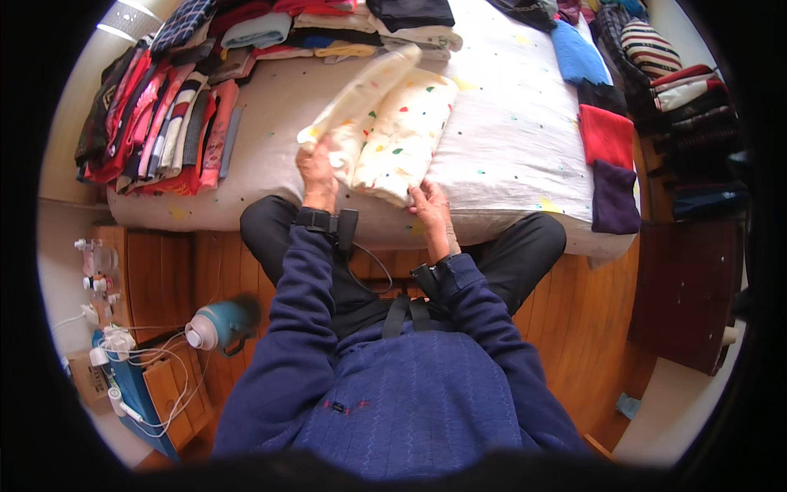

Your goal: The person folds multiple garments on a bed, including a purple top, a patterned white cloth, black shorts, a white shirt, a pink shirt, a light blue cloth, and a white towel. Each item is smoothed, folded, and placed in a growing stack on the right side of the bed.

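Observation:
A cream cloth with small coloured spots (409, 129) lies partly folded on the bed before me. My left hand (317, 172) grips the near end of its left flap, which is raised off the rest and slightly blurred. The fingers of my right hand (430, 206) pinch the cloth's near right corner. Under it spreads a pale bedsheet (276, 141) with small stars. Black straps with devices are on both wrists.
A row of folded clothes (166, 123) stands at the bed's left, with folded stacks (344, 37) along its far side. Red cloth (605, 134) and dark purple cloth (615, 197) lie at the right edge. A blue-green thermos (221, 326) stands on the wooden floor, left, near white cables.

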Tool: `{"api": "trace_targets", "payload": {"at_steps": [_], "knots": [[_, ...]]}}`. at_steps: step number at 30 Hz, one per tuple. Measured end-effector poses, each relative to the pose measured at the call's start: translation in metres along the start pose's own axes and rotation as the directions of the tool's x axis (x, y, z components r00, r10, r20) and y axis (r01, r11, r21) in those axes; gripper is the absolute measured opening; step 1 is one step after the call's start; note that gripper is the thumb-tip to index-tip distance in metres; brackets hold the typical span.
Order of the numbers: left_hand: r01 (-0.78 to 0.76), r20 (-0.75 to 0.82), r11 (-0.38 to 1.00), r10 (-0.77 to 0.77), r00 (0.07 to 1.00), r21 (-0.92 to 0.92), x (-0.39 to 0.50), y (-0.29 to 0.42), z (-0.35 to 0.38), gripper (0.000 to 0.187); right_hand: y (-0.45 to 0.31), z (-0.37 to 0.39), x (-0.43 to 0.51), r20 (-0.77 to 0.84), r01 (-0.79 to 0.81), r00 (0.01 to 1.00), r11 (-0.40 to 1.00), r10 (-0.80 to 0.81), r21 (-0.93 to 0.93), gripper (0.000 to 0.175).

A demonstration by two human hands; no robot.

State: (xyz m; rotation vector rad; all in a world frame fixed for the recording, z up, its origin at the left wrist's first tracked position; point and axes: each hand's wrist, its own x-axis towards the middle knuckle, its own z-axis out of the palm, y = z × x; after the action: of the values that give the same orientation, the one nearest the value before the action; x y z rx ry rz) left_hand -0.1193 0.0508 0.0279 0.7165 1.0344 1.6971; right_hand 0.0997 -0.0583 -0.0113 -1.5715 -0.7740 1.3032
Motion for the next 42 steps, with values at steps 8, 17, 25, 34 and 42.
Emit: {"api": "trace_targets", "payload": {"at_steps": [8, 17, 25, 34, 42], "knots": [[-0.333, 0.203, 0.145, 0.553, 0.808, 0.932, -0.03, 0.024, -0.053, 0.037, -0.009, 0.002, -0.006, -0.041, 0.034, 0.999, 0.998, -0.036, -0.047, 0.059], [-0.078, 0.278, 0.706, -0.173, 0.945, 0.704, -0.052, -0.007, 0.028, 0.045, -0.021, -0.008, -0.023, -0.102, 0.055, 0.993, 0.998, -0.054, 0.003, 0.067], [-0.525, 0.729, 0.66, -0.051, 0.682, 0.538, -0.128, 0.045, 0.139, 0.043, -0.057, -0.038, -0.056, -0.056, 0.221, 0.974, 0.884, -0.217, 0.413, 0.046], [-0.487, 0.523, 0.58, 0.12, 0.844, 0.653, -0.062, 0.04, 0.031, 0.017, -0.035, -0.113, -0.096, -0.35, 0.088, 0.936, 0.953, 0.02, 0.29, 0.057], [-0.003, 0.002, -0.037, -0.019, 1.0, 0.999, 0.02, 0.048, -0.064, 0.068, -0.047, -0.087, -0.083, -0.071, 0.361, 0.919, 0.899, -0.388, -0.247, 0.055]]}}
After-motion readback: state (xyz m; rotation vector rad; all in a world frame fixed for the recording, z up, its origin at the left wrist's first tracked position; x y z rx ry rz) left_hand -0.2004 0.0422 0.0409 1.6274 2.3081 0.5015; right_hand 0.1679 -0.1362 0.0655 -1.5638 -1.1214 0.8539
